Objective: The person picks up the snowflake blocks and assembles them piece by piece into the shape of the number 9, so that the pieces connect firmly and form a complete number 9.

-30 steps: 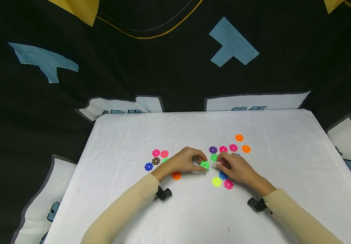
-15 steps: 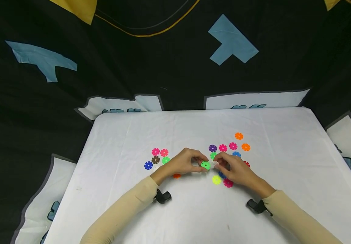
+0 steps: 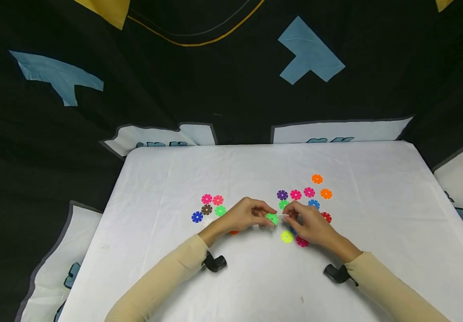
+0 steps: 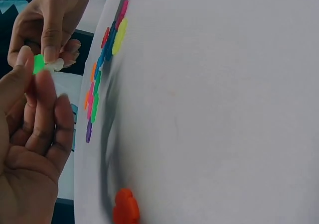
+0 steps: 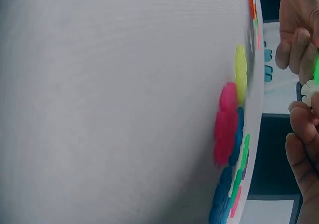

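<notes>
My left hand (image 3: pixel 246 213) pinches a bright green notched plastic disc (image 3: pixel 272 218) between thumb and fingers, just above the table. Facing it, my right hand (image 3: pixel 308 221) pinches a white notched disc (image 5: pixel 309 90), which is mostly covered by fingers in the head view. In the left wrist view the green disc (image 4: pixel 39 63) and the white disc (image 4: pixel 56 65) meet edge to edge; whether their notches are locked together I cannot tell. Below the right hand lie a yellow disc (image 3: pixel 287 236) and a pink disc (image 3: pixel 301 241), with a blue disc (image 5: pixel 237 134) partly behind them.
On the white table (image 3: pixel 231 286), more discs lie left of the left hand, among them a brown disc (image 3: pixel 206 209) and a dark blue disc (image 3: pixel 197 217). Beyond the right hand are a purple disc (image 3: pixel 282 195) and an orange disc (image 3: pixel 317 179). An orange disc (image 4: pixel 126 207) sits under the left wrist.
The hands have drawn slightly closer, bringing the green and white discs together. The green disc has turned a little between the left fingers. The loose discs lie where they were.
</notes>
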{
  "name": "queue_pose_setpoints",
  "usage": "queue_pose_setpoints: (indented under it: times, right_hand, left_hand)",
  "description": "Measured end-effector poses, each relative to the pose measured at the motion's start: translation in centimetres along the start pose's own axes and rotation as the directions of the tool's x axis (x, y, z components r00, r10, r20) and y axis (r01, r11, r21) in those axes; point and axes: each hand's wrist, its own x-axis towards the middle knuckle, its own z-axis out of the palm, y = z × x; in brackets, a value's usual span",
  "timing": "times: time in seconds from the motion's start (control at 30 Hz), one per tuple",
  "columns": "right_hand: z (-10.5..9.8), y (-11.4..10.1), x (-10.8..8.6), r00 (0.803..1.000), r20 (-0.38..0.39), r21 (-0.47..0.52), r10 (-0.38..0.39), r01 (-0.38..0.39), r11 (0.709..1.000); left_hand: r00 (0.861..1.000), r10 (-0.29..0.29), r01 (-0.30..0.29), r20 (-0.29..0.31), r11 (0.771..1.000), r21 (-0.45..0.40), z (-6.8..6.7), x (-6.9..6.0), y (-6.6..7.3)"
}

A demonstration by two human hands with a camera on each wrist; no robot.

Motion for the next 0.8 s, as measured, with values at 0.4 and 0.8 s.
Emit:
queue_pose_setpoints:
  times: [0.4, 0.8]
  right_hand:
    - [0.4, -0.2, -0.3, 0.995, -0.051, -0.031, -0.085, 0.084, 0.996]
    - [0.0, -0.6, -0.7, 0.994, -0.012, -0.027, -0.110, 0.109, 0.994]
  left_hand:
    - [0.999, -0.052, 0.054, 0.015, 0.982, -0.180, 0.6, -0.4, -0.3]
    - [0.999, -0.001, 0.010, 0.045, 0.982, -0.190, 1.4, -0.7, -0.3]
